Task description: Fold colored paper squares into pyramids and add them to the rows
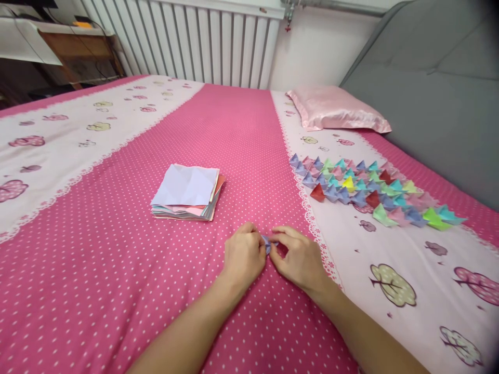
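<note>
My left hand point(245, 254) and my right hand point(298, 257) meet low on the pink dotted bedsheet point(163, 270), both pinched on a small blue folded paper piece point(267, 242) that shows only between the fingertips. A stack of square coloured papers point(187, 193), pale lilac on top, lies on the sheet to the upper left of my hands. To the right, several folded paper shapes point(364, 191) in blue, green, red, pink and yellow sit in rows on the white band of the sheet.
A pink satin pillow point(335, 110) lies at the head of the bed by the grey padded headboard point(429, 88). A white radiator point(195, 39) runs along the far wall, with a wooden desk point(74, 49) at the far left.
</note>
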Demonstrator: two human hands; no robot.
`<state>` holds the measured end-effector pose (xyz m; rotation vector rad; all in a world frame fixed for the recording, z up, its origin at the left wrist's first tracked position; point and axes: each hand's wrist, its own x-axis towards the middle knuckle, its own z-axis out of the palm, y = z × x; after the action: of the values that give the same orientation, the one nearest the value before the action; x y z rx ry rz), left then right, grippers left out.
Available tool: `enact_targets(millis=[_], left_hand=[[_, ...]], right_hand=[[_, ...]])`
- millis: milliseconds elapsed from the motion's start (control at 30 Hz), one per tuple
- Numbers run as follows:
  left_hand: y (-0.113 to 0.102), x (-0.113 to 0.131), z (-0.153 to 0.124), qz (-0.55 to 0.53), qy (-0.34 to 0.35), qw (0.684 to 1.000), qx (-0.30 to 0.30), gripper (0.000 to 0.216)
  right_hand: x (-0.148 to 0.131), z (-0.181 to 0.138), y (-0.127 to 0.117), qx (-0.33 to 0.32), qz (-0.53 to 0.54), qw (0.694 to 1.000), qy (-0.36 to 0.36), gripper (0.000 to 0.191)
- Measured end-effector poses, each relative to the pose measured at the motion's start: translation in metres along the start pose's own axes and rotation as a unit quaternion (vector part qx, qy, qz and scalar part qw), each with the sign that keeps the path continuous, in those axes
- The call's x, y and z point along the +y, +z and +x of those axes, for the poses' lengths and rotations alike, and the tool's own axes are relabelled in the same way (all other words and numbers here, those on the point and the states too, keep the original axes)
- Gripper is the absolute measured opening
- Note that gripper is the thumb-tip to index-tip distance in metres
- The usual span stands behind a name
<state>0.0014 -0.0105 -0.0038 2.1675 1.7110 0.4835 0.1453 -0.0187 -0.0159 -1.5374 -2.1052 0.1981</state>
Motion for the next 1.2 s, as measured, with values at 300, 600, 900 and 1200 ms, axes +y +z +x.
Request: enact_targets(millis=[300, 600, 900, 1200], left_hand=[[0.004, 0.004, -0.008, 0.004, -0.049, 0.999, -0.018, 0.020], [0.003, 0.005, -0.013, -0.007, -0.091, 0.995, -0.034, 0.022], [-0.006, 0.006, -0.017, 0.020, -0.119, 0.990, -0.066, 0.021], [-0.010, 0.017, -0.017, 0.067, -0.107, 0.991, -0.047, 0.027]], right_hand=[[-0.001, -0.005, 0.011, -0.075, 0.027, 0.997, 0.020, 0.027], [0.013, 0.000, 0.022, -0.143, 0.138, 0.980, 0.022, 0.026], [0.014, 0.003, 0.026, -0.143, 0.108, 0.984, -0.015, 0.023], [0.011, -0.011, 0.033, 0.014, 0.050, 0.999, -0.009, 0.027]])
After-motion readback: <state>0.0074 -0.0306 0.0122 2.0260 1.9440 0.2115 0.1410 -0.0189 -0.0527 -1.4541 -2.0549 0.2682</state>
